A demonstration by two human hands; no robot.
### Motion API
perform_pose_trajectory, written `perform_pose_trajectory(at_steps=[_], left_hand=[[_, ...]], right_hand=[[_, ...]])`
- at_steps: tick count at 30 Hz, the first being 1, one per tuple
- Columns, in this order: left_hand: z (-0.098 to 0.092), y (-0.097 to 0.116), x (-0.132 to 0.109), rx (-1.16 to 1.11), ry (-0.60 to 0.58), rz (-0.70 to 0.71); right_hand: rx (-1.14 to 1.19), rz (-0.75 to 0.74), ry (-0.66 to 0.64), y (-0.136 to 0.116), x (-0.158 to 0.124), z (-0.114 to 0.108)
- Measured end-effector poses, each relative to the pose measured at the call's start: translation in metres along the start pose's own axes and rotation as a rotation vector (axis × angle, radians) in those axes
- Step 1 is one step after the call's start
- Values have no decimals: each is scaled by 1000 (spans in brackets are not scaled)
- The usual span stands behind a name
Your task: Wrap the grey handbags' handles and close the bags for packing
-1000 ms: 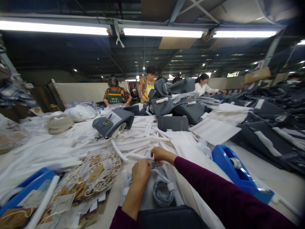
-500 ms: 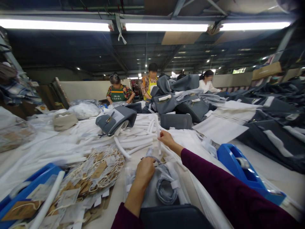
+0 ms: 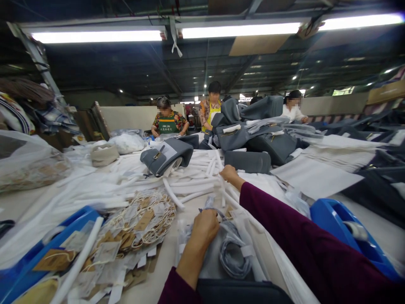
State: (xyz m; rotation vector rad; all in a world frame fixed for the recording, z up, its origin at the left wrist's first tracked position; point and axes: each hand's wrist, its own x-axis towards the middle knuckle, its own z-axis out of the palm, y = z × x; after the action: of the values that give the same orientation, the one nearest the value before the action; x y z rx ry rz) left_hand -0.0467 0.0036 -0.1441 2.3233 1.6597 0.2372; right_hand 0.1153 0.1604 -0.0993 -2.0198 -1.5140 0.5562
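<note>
My right hand (image 3: 232,175) reaches forward, its fingers pinching a long white foam tube (image 3: 219,159) that stands nearly upright among other white tubes. Closer in, my left hand (image 3: 205,228) is closed on a grey strap (image 3: 220,214) at the top of a dark grey bag (image 3: 243,291); part of the strap is hidden under the fingers. The bag lies in front of me. On it rests a coiled strap (image 3: 236,270) wrapped in clear plastic, with a white tab at its side.
Brown tags with cords (image 3: 145,219) are heaped at left beside a blue tape dispenser (image 3: 68,232). Another blue dispenser (image 3: 354,236) stands at right. A rolled grey bag (image 3: 167,156), piled bags (image 3: 262,131) and white sheets (image 3: 319,173) lie farther back. Several co-workers stand across the table.
The view has turned left, so the scene sits farther right in the picture. Both hands keep nearly the same places relative to the bag and tubes.
</note>
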Motion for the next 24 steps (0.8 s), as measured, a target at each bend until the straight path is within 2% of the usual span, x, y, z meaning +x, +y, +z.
perform_pose_trajectory(at_steps=[3,5,10,12,14,19,24], left_hand=[[2,-1,2,8,4,-55],[4,-1,2,33,-9,-35],[4,5,0,81,-48,139],[2,8,-2,89,-49,167],[1,9,-3,87,-52,171],[3,3,-4,38,-51,191],[9,-1,-4,-12,-25,180]], right_hand=[[-43,-2,93,6,-2,-16],[-37,-57,19,8,-13,-15],[-14,-179,-473,3,-57,17],[-28,-190,-693,-4,-70,30],[-29,-187,-847,-13,-77,39],[191,-183,-935,-36,-83,58],[349,-310,-998,-39,-87,77]])
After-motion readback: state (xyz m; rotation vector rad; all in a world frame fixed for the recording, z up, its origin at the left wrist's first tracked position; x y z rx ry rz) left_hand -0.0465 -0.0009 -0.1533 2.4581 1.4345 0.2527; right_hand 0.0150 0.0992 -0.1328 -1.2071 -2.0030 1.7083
